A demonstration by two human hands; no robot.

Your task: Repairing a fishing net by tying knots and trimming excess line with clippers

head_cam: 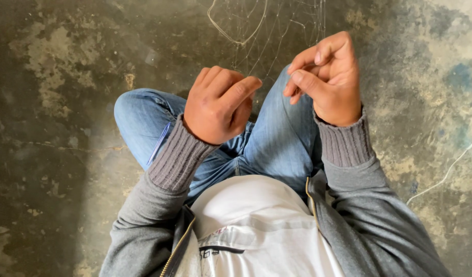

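Both hands work thin pale thread (256, 31) above the jeans-clad knee (284, 128). Left hand (220, 105) curled closed, right hand (325, 77) pinching together, probably on strands. Next likely calls for steady tension.

Person seated cross-legged on stained concrete floor (56, 169), blue jeans (282, 138), grey zip jacket (369, 220). Left hand (218, 105) and right hand (328, 77) both curled, fingers pinched, raised over knees. Thin pale threads (256, 31) spread on floor beyond hands; contact unclear.
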